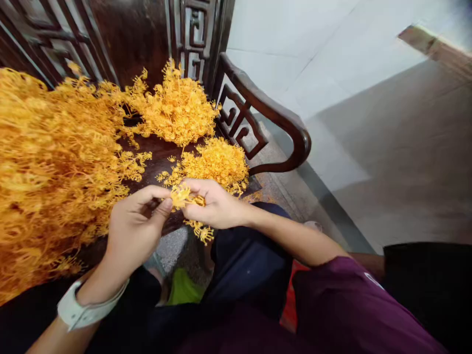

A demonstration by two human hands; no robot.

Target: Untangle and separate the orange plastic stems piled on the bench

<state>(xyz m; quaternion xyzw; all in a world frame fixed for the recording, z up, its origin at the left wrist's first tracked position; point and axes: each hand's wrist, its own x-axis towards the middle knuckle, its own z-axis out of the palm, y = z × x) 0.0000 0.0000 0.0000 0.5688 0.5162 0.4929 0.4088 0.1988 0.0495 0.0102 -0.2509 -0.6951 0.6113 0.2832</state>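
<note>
A small yellow flower-like sprig (181,195) with curled, thin strands is held between my two hands over the front edge of the dark wooden seat (158,150). My left hand (136,223) pinches its left side between thumb and forefinger. My right hand (216,204) is closed around the other side, and a further yellow sprig (201,231) hangs below it. Just beyond my right hand lies a small pile of yellow sprigs (217,162). A larger clump (180,108) sits behind that, against the carved backrest.
A big heap of orange-yellow sprigs (55,172) covers the left of the seat. The curved wooden armrest (273,113) rises on the right, beside a pale wall (273,29). Something bright green (184,287) is on the floor below, near my legs.
</note>
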